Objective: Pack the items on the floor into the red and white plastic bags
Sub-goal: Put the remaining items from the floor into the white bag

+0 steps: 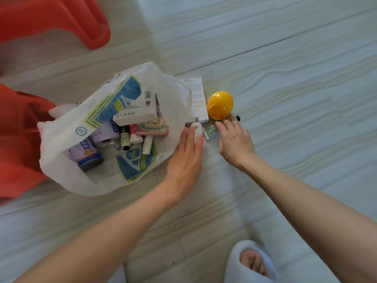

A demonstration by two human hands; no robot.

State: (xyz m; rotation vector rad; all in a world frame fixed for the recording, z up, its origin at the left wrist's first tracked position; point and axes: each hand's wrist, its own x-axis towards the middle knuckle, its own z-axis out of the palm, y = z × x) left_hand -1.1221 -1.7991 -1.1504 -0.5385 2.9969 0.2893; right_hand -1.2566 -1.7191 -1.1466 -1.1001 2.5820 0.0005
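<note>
The white plastic bag (67,160) lies open on the floor, holding cans, small bottles, a white box and a red booklet. A red plastic bag (16,144) sits at its left. My left hand (186,154) reaches just right of the white bag, its straight fingers closed around a small white oval device (196,129). My right hand (234,140) hovers fingers-down beside a small patterned packet (211,131) and holds nothing. A yellow ball (220,105) and a flat white box (196,99) lie just beyond both hands.
A tiny black object (238,118) lies right of the yellow ball. A red plastic stool (67,19) stands at the top left. My foot in a pale slipper (251,262) is at the bottom right. The floor is light tile.
</note>
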